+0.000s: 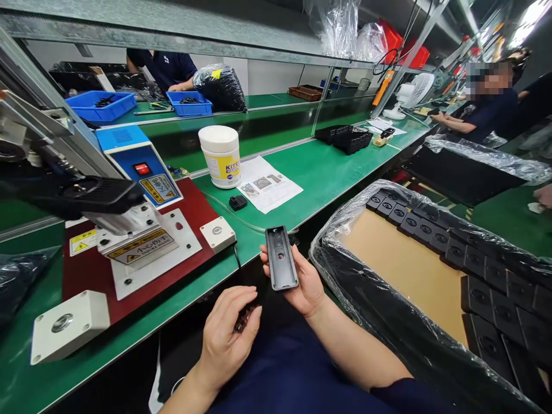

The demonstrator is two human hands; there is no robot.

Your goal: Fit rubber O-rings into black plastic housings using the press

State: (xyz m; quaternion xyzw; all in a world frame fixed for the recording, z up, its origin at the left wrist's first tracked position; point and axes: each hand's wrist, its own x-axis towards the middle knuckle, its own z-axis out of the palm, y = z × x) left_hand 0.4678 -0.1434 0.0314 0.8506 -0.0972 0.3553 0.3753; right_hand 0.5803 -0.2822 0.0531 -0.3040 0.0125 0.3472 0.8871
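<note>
My right hand (304,282) holds a long dark grey plastic housing (282,257) on its fingers and palm, with the hollow side up and a round hole in it. My left hand (226,336) is curled around a small dark piece (244,319), whose exact form is mostly hidden by my fingers. Both hands are over the gap in front of the green workbench (276,213). To the right, a cardboard box (401,270) lined with clear plastic holds rows of black moulded parts (431,238).
A benchtop press with a red base (138,247) stands at my left. On the bench are a white tub (219,156), a printed sheet (267,184), a small black part (237,202) and black trays (344,138). A co-worker (483,103) sits at the far right; another person (161,69) is across the bench.
</note>
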